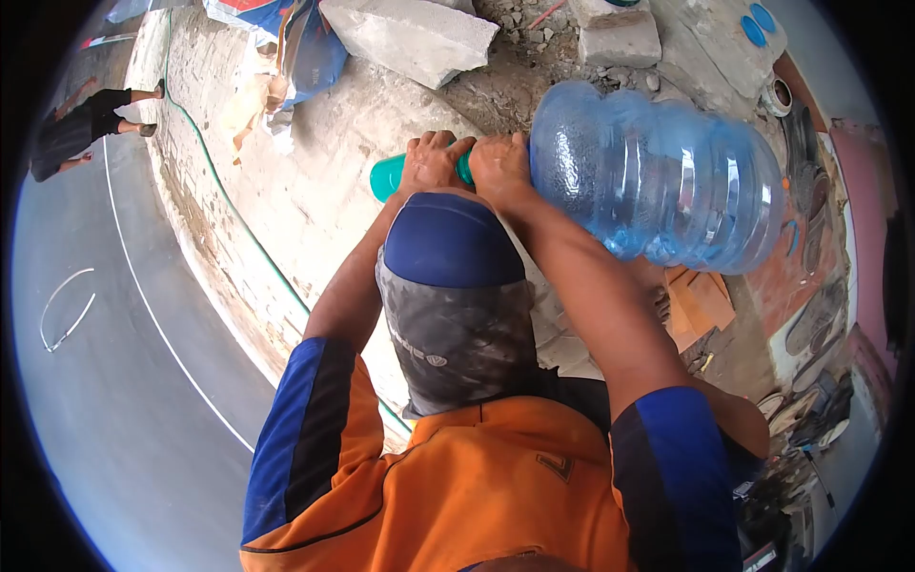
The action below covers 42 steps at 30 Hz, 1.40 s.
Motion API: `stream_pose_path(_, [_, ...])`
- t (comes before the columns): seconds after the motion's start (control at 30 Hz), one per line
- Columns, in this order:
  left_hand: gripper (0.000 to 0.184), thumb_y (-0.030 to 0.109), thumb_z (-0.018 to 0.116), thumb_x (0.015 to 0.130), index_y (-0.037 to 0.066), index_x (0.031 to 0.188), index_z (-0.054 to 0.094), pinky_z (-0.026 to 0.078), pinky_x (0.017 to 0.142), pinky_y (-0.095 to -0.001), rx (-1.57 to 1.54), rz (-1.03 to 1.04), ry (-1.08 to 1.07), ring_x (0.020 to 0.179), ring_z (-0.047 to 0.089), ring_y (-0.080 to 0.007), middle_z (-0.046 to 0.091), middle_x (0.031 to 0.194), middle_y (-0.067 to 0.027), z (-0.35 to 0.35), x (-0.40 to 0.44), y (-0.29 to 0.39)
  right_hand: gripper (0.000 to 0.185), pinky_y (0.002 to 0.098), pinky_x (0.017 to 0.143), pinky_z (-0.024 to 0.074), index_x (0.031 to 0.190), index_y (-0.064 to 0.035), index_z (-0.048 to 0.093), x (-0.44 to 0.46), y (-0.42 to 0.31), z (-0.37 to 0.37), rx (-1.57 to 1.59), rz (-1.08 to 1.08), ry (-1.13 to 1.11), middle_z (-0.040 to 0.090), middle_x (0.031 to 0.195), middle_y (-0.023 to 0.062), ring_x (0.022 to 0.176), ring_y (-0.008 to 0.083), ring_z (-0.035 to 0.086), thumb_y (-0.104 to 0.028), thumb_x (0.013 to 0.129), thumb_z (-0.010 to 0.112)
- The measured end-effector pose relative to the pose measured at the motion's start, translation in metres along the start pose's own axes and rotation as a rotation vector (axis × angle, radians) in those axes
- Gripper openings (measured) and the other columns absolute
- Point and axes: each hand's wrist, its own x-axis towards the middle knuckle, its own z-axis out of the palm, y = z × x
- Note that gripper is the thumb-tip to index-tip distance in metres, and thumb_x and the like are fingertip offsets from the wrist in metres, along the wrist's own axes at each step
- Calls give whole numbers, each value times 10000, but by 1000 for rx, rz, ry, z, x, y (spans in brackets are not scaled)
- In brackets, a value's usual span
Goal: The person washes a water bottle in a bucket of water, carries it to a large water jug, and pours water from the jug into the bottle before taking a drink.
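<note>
My left hand (pixel 435 164) is wrapped round a teal-green cylinder (pixel 387 177), perhaps a bottle or a cup. Its rounded end sticks out to the left, and a bit of green shows at its right end. Close beside it, my right hand (pixel 500 164) is closed at the neck end of a large ribbed, clear blue water jug (pixel 658 176). The jug lies on its side, its base to the right, with some water seemingly in it. My fingers hide its mouth, so I cannot tell whether it touches the green cylinder. Grey and navy cloth (pixel 453 286) rises between my arms.
Broken concrete slabs (pixel 419 38) and a block (pixel 620 43) lie beyond my hands. A green hose (pixel 229 195) crosses the ground at left. Blue lids (pixel 753 30) are at the far right, brown tile pieces (pixel 701 305) below the jug. A person (pixel 81 129) stands at far left.
</note>
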Motion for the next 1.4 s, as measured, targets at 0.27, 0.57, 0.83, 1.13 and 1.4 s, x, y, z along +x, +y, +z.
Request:
stream_pose_path(0.27, [658,342,772,677,269,1312,616,408,989,-460,40,-17,-36,1201,548,-290,620,1223,-82,34,-12,-2,222,366,888,398,1067,-98,699,-10,-9,27,-103,6,-59,707,1039,63,993,189,668,-193,883,620])
stream_pose_path(0.57, [677,352,792,672,277,1321,614,397,1012,-453,29,-91,-74,1237,530,-279,604,1271,-67,44,-14,0,223,366,884,380,1049,-129,714,-12,-12,41,-119,29,-61,692,1024,43,1014,180,650,-215,852,654])
stream_pose_path(0.83, [728,401,825,645,272,1330,614,375,1063,-460,-6,-134,-142,1264,521,-281,602,1286,-56,60,-15,-4,196,370,895,390,1016,-79,674,-24,-14,52,-218,31,104,668,880,29,876,175,644,-177,903,547])
stream_pose_path(1.13, [682,380,806,686,271,1330,609,388,1049,-476,0,-112,-137,1249,534,-294,614,1274,-60,47,-22,13,213,378,895,389,973,-61,685,-37,-23,61,-287,55,181,650,872,63,902,189,626,-208,879,563])
stream_pose_path(1.4, [771,427,857,600,251,1311,616,400,1027,-486,-117,-54,-118,1248,538,-312,616,1283,-72,60,-39,-12,167,386,893,389,970,-100,700,-36,-33,75,-215,50,39,675,962,69,956,201,630,-178,850,612])
